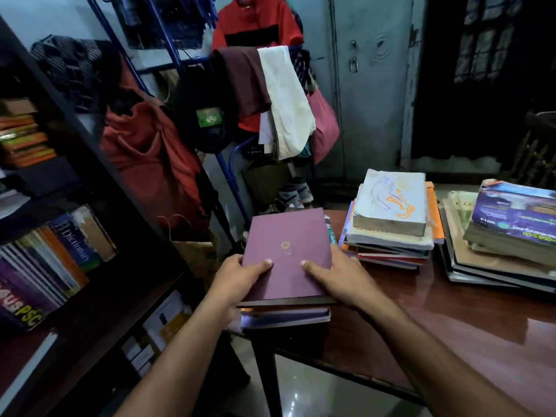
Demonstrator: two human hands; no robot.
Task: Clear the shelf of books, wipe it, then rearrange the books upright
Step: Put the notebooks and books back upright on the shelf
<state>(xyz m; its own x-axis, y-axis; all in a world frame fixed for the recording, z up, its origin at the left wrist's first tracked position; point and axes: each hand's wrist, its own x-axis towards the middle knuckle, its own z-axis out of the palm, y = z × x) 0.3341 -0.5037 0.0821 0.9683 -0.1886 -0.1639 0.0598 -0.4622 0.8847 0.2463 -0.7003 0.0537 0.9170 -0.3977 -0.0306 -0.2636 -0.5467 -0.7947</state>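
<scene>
Right now both hands hold a small stack of books at the near left corner of the worktop (451, 311). The left hand (237, 278) clasps the stack's left edge, thumb laid flat on the maroon book (287, 254) on top and fingers curled beneath; the right hand (334, 279) takes the right edge the same way, so each grip is closed on the stack. Under the maroon cover lie at least two thinner books (285, 319), one with a bluish cover. Whether the stack rests on the wood or hangs just above it, I cannot tell.

The maroon volume looks like a stiff hardback, so it should carry flat without sagging; its smooth cover may slide on the softer ones below. Gripping from both sides, squeezing the whole stack together, seems the sound hold. Two taller piles (391, 233) already sit farther back on the worktop, while the shelf (99, 299) at left holds upright books (54, 260).
</scene>
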